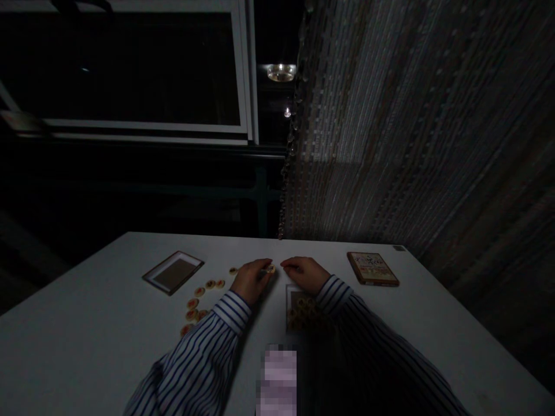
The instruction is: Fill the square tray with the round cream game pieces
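My left hand is closed in a pinch around a round xiangqi piece, held between thumb and fingertips over the white table. Just to the right, my right hand is curled with its fingers together, its fingertips a short gap from that piece. Whatever it may hold is hidden. Below my right wrist, an open box contains several dark-marked xiangqi pieces, partly covered by my forearm. More xiangqi pieces, some marked red, lie in a loose curve left of my left hand.
An open, shallow box or lid lies at the left of the white table. A closed printed box lies at the right, with a small label near the far corner. A bead curtain hangs behind. The room is dim.
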Demonstrator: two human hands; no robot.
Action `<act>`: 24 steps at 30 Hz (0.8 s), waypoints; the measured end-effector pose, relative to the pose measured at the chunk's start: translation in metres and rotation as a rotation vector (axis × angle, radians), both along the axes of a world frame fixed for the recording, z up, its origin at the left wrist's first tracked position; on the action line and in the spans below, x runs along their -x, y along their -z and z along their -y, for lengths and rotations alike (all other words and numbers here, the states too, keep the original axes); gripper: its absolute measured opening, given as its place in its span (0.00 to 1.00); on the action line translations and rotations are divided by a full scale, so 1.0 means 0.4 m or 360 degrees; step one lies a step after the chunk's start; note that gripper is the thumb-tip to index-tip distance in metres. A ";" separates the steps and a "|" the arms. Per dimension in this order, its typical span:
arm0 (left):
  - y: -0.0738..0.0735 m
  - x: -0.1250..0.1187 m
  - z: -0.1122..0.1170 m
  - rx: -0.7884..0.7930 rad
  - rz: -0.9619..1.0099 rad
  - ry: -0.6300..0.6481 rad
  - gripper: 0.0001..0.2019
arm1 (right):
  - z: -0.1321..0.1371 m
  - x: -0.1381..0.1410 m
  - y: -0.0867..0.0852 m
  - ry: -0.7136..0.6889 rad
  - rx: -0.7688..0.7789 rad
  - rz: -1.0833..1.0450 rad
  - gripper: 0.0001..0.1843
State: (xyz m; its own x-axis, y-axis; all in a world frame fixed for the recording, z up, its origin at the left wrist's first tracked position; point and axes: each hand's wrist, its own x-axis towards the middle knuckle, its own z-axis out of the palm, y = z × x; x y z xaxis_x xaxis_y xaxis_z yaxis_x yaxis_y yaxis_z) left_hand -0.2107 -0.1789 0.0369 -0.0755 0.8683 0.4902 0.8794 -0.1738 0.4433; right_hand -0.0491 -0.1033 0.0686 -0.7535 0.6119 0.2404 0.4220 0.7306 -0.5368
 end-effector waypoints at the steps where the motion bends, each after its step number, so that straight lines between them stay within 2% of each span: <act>1: 0.002 -0.006 0.004 -0.0005 0.0000 0.0003 0.15 | 0.004 -0.005 0.003 0.0005 0.0012 -0.0014 0.16; 11: 0.036 -0.053 0.033 -0.0043 0.0089 0.0014 0.14 | 0.021 -0.043 0.045 0.0036 0.0178 -0.0149 0.14; 16: 0.038 -0.070 0.042 -0.0061 0.0151 0.0031 0.13 | 0.022 -0.061 0.051 0.0016 0.0179 -0.0201 0.13; 24: 0.052 -0.103 0.059 -0.0096 0.0219 0.0012 0.12 | 0.013 -0.070 0.087 0.0009 0.0266 -0.0205 0.13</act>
